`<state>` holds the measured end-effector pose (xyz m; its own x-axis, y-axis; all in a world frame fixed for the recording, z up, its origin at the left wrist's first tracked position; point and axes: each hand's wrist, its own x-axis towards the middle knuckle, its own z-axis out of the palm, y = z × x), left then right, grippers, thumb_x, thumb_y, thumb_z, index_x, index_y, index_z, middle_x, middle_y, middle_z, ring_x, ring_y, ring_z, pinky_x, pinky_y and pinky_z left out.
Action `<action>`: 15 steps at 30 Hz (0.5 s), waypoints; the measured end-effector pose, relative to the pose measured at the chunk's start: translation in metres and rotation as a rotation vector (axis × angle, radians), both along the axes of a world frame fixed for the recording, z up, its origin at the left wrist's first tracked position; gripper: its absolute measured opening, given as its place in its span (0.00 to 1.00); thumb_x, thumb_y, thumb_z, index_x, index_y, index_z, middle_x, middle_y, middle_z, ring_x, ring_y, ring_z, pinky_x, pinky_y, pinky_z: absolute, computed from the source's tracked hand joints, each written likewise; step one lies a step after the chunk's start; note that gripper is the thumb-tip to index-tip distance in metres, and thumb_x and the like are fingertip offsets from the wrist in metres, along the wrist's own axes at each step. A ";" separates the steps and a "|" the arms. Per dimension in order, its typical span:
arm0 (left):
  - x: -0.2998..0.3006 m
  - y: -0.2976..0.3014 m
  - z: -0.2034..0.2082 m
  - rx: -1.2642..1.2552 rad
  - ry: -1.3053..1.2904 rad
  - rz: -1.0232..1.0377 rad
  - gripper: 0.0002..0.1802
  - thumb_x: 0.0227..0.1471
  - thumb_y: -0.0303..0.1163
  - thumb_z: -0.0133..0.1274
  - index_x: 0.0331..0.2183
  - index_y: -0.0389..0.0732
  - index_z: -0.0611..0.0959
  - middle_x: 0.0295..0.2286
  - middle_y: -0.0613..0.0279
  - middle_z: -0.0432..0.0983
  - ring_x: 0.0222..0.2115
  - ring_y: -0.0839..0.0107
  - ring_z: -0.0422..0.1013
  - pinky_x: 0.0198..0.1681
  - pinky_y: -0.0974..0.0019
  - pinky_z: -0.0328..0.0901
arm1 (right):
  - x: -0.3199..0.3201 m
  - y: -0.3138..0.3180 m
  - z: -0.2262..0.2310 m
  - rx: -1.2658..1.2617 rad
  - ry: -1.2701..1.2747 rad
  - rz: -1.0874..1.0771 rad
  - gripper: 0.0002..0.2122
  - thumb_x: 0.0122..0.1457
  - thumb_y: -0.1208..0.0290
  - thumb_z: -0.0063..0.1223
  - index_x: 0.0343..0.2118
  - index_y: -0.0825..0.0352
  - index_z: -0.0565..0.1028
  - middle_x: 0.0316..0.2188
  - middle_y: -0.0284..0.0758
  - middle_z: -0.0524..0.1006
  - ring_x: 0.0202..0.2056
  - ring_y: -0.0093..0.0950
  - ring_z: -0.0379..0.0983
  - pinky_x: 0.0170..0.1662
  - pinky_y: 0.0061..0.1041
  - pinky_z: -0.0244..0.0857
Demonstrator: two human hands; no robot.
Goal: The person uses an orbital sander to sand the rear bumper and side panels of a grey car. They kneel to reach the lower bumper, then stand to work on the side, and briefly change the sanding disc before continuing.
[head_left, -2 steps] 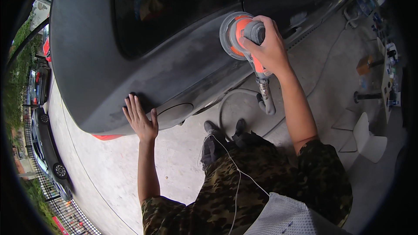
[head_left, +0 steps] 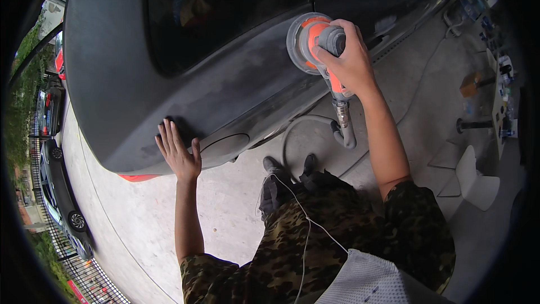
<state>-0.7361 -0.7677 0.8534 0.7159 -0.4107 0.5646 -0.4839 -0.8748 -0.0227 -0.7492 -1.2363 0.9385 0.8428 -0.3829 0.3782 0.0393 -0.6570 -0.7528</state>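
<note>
My right hand (head_left: 350, 59) is wrapped round the head of an orange and grey orbital sander (head_left: 316, 39). The sander's round pad rests against the dull, dark side panel of a car (head_left: 225, 93), below its dark window (head_left: 230, 17). From the sander's handle a grey hose (head_left: 347, 135) hangs down toward the floor. My left hand (head_left: 181, 155) lies flat on the car's rear side, fingers stretched out, near the outline of a round fuel flap (head_left: 228, 145). It holds nothing.
The grey hose loops over the concrete floor (head_left: 225, 214) by my shoes (head_left: 309, 163). At right stand a white chair (head_left: 475, 177), a cluttered table (head_left: 500, 107) and a cardboard box (head_left: 469, 84). Parked cars (head_left: 64, 197) and a fence (head_left: 62, 247) line the left.
The sander and my right hand have shifted slightly to the right along the panel. My left hand has slid a little to the left and up.
</note>
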 end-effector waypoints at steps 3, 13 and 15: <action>0.029 -0.008 0.010 0.014 -0.008 -0.065 0.39 0.66 0.45 0.49 0.69 0.34 0.62 0.70 0.45 0.57 0.72 0.46 0.50 0.73 0.38 0.38 | 0.000 -0.007 0.006 0.053 0.057 -0.089 0.30 0.52 0.62 0.72 0.57 0.63 0.70 0.55 0.44 0.72 0.54 0.45 0.75 0.56 0.41 0.72; 0.041 -0.030 0.018 0.126 -0.059 -0.014 0.38 0.67 0.49 0.45 0.69 0.38 0.64 0.70 0.51 0.59 0.72 0.50 0.50 0.74 0.38 0.36 | 0.001 0.002 0.015 0.039 0.087 0.036 0.30 0.53 0.61 0.71 0.56 0.63 0.71 0.55 0.40 0.73 0.55 0.41 0.74 0.57 0.39 0.69; 0.041 -0.029 0.016 0.126 -0.057 -0.007 0.38 0.67 0.49 0.45 0.69 0.38 0.64 0.70 0.51 0.59 0.72 0.50 0.50 0.74 0.39 0.36 | 0.005 -0.008 0.018 0.024 0.058 -0.048 0.30 0.52 0.60 0.72 0.56 0.62 0.71 0.54 0.42 0.73 0.53 0.43 0.75 0.55 0.40 0.71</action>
<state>-0.6949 -0.7972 0.8691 0.6808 -0.4860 0.5481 -0.4847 -0.8598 -0.1604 -0.7446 -1.2440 0.9562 0.8434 -0.4318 0.3196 -0.0357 -0.6387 -0.7686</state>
